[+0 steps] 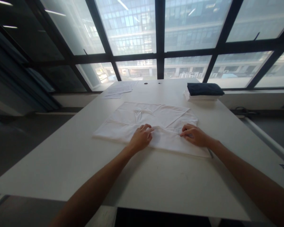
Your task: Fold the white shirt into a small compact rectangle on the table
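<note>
A white shirt [123, 127] lies on the table in front of me, partly folded, with creases and overlapping layers across its upper half. My left hand [142, 135] is closed on a fold near the middle of the cloth, thumb and fingers pinched together. Farther right, my right hand [192, 134] pinches the same fold close to the shirt's right side. The fabric between the two hands is slightly raised. Both forearms reach in from the bottom of the view.
The shirt rests on a white table [165, 186]. At the back right stands a stack of folded white cloth with a dark folded garment [204, 89] on top. Paper sheets [119, 90] lie at the back left. Large windows [132, 28] rise beyond the far edge.
</note>
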A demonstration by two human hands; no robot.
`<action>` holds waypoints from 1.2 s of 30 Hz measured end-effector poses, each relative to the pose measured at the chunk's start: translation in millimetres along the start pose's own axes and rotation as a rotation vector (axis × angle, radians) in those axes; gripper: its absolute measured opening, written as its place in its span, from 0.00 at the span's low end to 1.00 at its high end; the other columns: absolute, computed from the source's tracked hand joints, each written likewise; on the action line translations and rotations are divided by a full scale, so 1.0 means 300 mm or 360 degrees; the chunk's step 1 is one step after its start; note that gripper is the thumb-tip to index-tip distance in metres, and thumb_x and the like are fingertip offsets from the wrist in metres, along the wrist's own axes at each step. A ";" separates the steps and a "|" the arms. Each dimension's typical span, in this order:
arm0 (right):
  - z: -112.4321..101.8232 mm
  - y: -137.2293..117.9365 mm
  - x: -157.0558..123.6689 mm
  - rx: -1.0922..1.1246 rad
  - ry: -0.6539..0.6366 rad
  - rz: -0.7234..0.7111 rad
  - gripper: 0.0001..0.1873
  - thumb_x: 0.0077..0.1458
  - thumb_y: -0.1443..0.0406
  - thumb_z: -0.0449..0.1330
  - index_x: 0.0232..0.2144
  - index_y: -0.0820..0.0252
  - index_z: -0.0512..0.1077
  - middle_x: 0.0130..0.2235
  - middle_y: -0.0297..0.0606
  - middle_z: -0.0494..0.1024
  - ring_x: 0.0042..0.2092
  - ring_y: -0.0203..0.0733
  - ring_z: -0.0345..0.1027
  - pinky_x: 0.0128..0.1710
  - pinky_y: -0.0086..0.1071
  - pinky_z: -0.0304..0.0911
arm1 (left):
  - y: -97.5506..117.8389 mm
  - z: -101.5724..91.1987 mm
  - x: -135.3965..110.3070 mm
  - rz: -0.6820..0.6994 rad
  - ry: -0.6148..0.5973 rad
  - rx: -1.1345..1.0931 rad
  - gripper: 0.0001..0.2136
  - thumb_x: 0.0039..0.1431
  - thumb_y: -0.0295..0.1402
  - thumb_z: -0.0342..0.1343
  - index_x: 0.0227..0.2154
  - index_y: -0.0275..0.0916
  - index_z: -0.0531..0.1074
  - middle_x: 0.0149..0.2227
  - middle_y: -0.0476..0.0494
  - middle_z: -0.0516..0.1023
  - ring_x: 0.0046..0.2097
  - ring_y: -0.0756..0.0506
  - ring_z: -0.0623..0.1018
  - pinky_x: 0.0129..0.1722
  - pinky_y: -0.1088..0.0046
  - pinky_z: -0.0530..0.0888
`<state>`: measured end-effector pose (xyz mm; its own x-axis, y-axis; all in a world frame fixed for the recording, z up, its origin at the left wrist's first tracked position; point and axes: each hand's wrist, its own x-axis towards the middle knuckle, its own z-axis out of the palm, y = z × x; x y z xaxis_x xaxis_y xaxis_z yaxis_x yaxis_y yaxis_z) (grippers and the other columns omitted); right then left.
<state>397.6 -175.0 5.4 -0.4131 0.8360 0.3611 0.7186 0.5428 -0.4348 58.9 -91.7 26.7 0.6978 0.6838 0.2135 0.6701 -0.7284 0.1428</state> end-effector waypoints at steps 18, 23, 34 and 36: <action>0.006 -0.247 0.017 0.0265 -0.0497 0.0220 0.13 0.56 0.70 0.59 0.37 0.56 0.83 0.34 0.35 0.82 0.34 0.40 0.73 0.36 0.31 0.62 | 0.155 0.020 -0.016 -0.0220 -0.0027 0.0227 0.14 0.71 0.40 0.48 0.49 0.42 0.75 0.51 0.38 0.76 0.52 0.40 0.76 0.62 0.53 0.65; 0.064 -0.256 0.017 -0.0035 -0.0172 0.0245 0.15 0.60 0.68 0.59 0.47 0.54 0.81 0.38 0.39 0.81 0.40 0.45 0.73 0.42 0.36 0.66 | 0.181 0.064 -0.036 -0.0377 -0.0063 0.0256 0.25 0.71 0.49 0.44 0.61 0.39 0.68 0.65 0.33 0.67 0.67 0.31 0.64 0.65 0.42 0.58; 0.022 0.014 -0.026 -0.0410 0.0175 0.0313 0.18 0.65 0.61 0.55 0.53 0.55 0.77 0.55 0.47 0.77 0.57 0.56 0.67 0.60 0.53 0.61 | 0.166 0.130 -0.029 -0.0254 -0.0287 0.0110 0.42 0.67 0.61 0.38 0.71 0.31 0.50 0.74 0.27 0.43 0.73 0.25 0.43 0.68 0.38 0.45; 0.017 0.036 -0.032 -0.0389 0.0171 0.0358 0.17 0.66 0.60 0.54 0.49 0.55 0.79 0.51 0.46 0.79 0.54 0.55 0.70 0.57 0.51 0.64 | 0.125 0.105 -0.013 -0.0229 -0.0341 0.0071 0.42 0.67 0.61 0.40 0.72 0.33 0.49 0.74 0.29 0.42 0.74 0.26 0.42 0.68 0.38 0.44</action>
<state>406.5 -176.8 -6.9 -0.1774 0.9123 0.3692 0.9029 0.3002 -0.3077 89.5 -120.3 0.7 0.6288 0.7774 -0.0165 0.7737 -0.6234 0.1131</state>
